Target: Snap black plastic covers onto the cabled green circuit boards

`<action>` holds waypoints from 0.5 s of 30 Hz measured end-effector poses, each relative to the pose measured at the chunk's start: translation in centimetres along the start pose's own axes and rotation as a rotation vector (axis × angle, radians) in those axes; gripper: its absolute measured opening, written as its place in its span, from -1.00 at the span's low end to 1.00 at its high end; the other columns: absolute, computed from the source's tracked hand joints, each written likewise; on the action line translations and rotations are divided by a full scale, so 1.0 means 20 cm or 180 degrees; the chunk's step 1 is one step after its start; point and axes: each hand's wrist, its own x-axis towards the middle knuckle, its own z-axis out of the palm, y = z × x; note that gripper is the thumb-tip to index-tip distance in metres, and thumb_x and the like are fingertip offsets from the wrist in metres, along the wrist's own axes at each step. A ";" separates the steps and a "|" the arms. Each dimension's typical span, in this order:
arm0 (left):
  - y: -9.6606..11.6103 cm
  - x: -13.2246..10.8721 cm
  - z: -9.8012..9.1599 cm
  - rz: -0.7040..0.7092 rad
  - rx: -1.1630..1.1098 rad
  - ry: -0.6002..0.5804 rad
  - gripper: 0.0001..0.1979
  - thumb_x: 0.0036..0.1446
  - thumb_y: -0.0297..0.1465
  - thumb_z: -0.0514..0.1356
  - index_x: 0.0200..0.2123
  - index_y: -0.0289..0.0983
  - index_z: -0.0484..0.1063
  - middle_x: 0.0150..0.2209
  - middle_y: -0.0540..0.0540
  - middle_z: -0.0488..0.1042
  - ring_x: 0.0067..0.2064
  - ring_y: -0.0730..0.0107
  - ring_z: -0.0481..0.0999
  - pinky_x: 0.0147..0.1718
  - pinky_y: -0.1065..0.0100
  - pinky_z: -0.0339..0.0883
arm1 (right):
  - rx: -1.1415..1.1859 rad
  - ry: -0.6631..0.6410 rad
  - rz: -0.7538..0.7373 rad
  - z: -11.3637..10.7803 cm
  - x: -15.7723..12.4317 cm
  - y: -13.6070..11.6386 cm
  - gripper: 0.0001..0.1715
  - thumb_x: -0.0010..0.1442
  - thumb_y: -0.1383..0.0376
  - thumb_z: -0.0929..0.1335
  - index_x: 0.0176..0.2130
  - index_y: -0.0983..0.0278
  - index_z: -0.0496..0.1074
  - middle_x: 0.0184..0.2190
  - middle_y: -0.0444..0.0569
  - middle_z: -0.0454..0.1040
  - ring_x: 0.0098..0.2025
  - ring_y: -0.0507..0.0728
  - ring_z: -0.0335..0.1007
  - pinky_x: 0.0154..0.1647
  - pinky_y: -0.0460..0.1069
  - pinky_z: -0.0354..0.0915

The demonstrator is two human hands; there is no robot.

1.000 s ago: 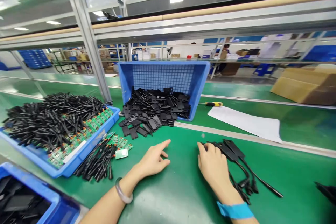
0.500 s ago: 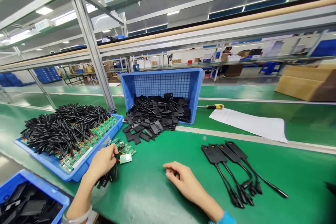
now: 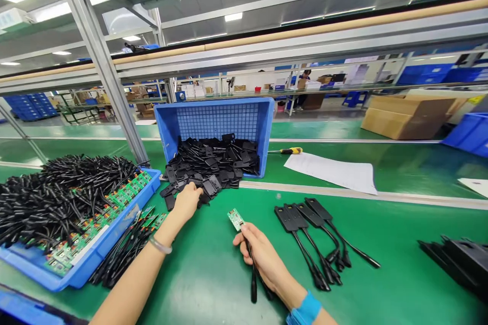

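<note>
My right hand [image 3: 263, 256] grips a green circuit board with black cables [image 3: 236, 218]; the board points up and away, and the cables hang below the palm. My left hand [image 3: 187, 202] reaches to the front of a pile of black plastic cases [image 3: 217, 160], its fingers closed at one of the cases and partly hidden. The pile spills out of a blue crate [image 3: 213, 103] tipped on its side. Below my left forearm lies a bunch of cabled circuit boards [image 3: 124, 249]. Several black cases with cables [image 3: 301, 218] lie in a row to the right of my right hand.
A blue tray [image 3: 114, 233] full of cabled boards stands at the left. Behind the row lie a paper sheet [image 3: 335, 171] and a yellow-black screwdriver [image 3: 292, 151]. Black plastic parts [image 3: 457, 264] are stacked at the right edge. A cardboard box [image 3: 404, 114] stands farther back.
My left hand has moved from the loose boards up to the black case pile. My right hand, empty before, now holds a cabled circuit board. The view has shifted right.
</note>
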 end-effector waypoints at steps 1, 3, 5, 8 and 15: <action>0.00 0.02 0.01 -0.0033 0.0066 0.0031 -0.76 0.11 -0.56 0.04 -0.19 -0.30 0.44 -0.16 -0.22 0.33 -0.09 0.14 0.36 -0.21 0.27 0.29 | -0.0055 -0.0008 -0.0035 -0.01 0.00 0.00 -0.43 -0.03 -0.15 0.39 -0.39 0.26 0.24 -0.53 -0.17 0.31 -0.63 -0.08 -0.03 -0.72 -0.19 -0.09; 0.01 0.03 0.01 -0.0060 0.0159 0.0134 -0.82 0.15 -0.52 0.03 -0.26 -0.33 0.43 -0.19 -0.23 0.31 -0.10 0.13 0.34 -0.18 0.23 0.28 | -0.0192 0.0017 -0.0118 -0.01 0.01 -0.01 -0.48 0.00 -0.12 0.36 -0.36 0.26 0.26 -0.60 -0.24 0.20 -0.65 -0.08 -0.07 -0.71 -0.18 -0.09; 0.04 0.02 0.00 -0.0026 0.0203 0.0244 -0.82 0.17 -0.51 0.03 -0.23 -0.33 0.41 -0.15 -0.24 0.30 -0.07 0.13 0.30 -0.10 0.18 0.24 | -0.0344 0.0082 -0.0226 -0.01 0.01 -0.02 -0.49 0.00 -0.09 0.35 -0.28 0.26 0.28 -0.62 -0.28 0.11 -0.65 -0.07 -0.09 -0.70 -0.18 -0.08; 0.05 0.00 0.01 0.0064 0.0182 0.0276 -0.77 0.15 -0.54 0.07 -0.12 -0.30 0.39 -0.08 -0.23 0.29 -0.04 0.14 0.27 -0.04 0.16 0.19 | -0.0544 0.0103 -0.0415 0.00 0.00 -0.02 -0.46 -0.01 -0.08 0.34 -0.22 0.29 0.31 -0.60 -0.26 0.13 -0.65 -0.06 -0.05 -0.70 -0.16 -0.03; -0.03 0.08 0.04 0.0233 -0.0262 0.0154 -0.88 0.02 -0.60 0.18 -0.40 -0.29 0.44 -0.24 -0.18 0.36 -0.12 0.15 0.34 -0.10 0.20 0.21 | -0.0628 0.0165 -0.0639 -0.03 0.02 0.00 -0.45 0.01 -0.07 0.36 -0.19 0.31 0.37 -0.53 -0.17 0.20 -0.58 -0.02 0.09 -0.67 -0.13 0.09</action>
